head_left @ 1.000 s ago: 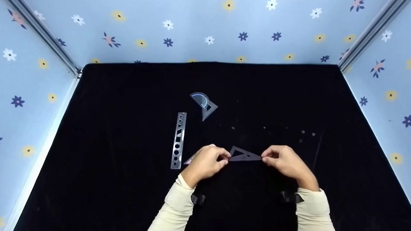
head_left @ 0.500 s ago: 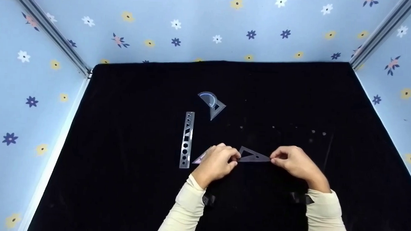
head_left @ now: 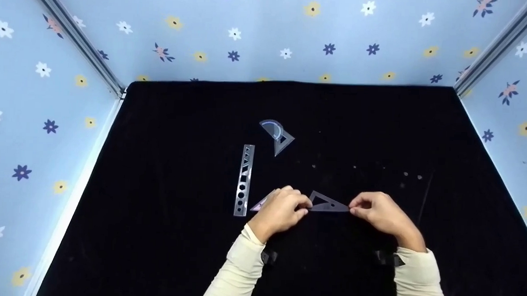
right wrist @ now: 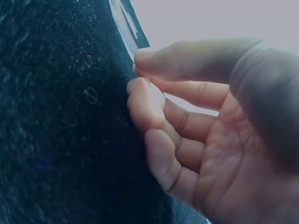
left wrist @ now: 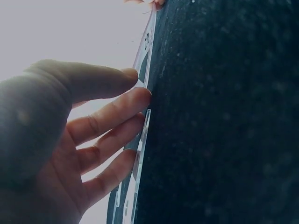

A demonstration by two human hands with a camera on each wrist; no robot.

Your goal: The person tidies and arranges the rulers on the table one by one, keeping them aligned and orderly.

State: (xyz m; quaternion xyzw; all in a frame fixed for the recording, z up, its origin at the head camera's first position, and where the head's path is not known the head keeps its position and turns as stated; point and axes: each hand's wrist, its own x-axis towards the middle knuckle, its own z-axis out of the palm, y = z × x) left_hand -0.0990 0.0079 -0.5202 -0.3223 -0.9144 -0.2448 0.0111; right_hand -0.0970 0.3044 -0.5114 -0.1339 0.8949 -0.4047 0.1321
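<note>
While the triangle ruler point(head_left: 327, 203) lies lengthwise between them, the left hand point(head_left: 282, 213) and right hand point(head_left: 380, 213) pinch its opposite tips.

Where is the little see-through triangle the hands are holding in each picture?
Head: the clear triangle lies low in the middle, pinched between the left hand and right hand.
Left wrist: its thin edge runs up from the fingertips.
Right wrist: only its corner shows, top, above the thumb.
Shared landmark: the black cloth.
</note>
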